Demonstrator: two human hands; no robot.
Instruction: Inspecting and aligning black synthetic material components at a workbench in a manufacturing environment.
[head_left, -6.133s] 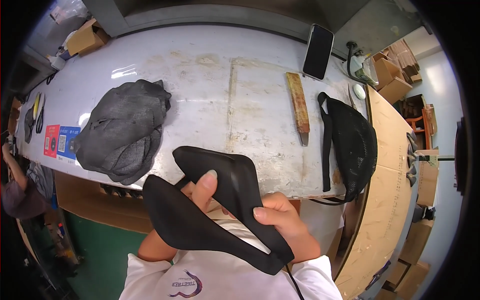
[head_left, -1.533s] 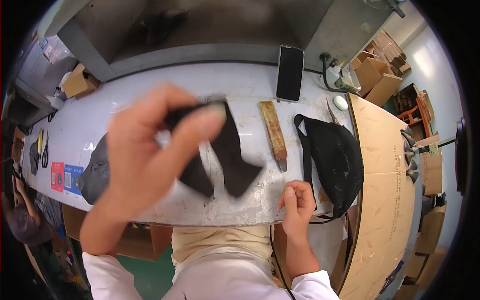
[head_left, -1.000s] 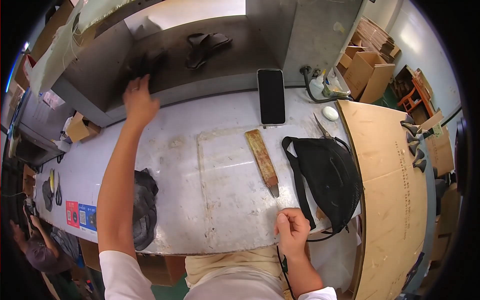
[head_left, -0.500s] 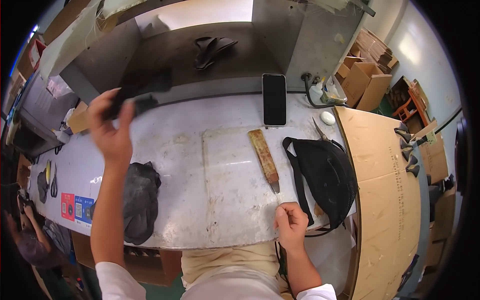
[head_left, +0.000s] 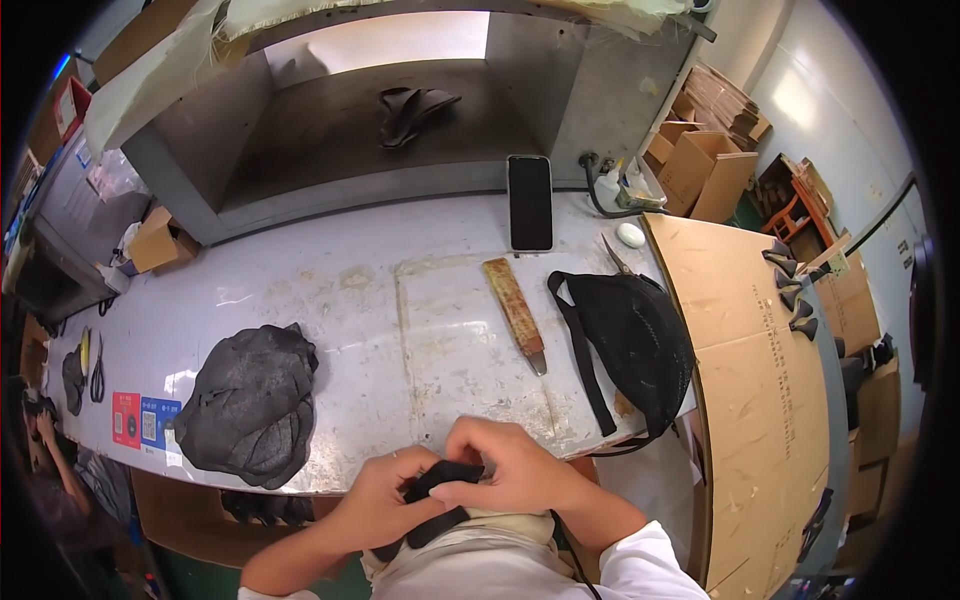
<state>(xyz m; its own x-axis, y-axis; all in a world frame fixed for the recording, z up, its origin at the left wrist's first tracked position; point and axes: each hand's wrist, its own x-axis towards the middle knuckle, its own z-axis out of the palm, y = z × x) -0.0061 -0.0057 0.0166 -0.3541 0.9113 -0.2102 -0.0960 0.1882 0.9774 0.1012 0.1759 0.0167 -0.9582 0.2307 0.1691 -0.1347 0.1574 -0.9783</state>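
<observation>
My left hand [head_left: 392, 488] and my right hand [head_left: 508, 468] meet in front of the table's near edge, just above my lap. Between them they grip a soft black piece of material [head_left: 440, 478], bent over, its fingers-side partly hidden. Thumbs and fingertips of both hands pinch it. A heap of dark grey, floppy pieces [head_left: 250, 405] lies on the table left of my hands. Beyond my right hand rests a knife [head_left: 513, 308] with a worn, wrapped handle, its short blade pointing toward me. A similar black piece [head_left: 408, 115] lies inside the metal chamber at the back.
The metal chamber [head_left: 185, 185] spans the table's back. A phone [head_left: 530, 205] leans against it. To the right are a black waist bag [head_left: 635, 355], a pointed metal tool [head_left: 615, 255] and a cardboard sheet [head_left: 740, 400] with black heels [head_left: 790, 290]. Scissors [head_left: 97, 370] lie far left.
My left hand has come down from the back left with the black piece. My right hand has moved left and now grips that piece too. The view has shifted slightly.
</observation>
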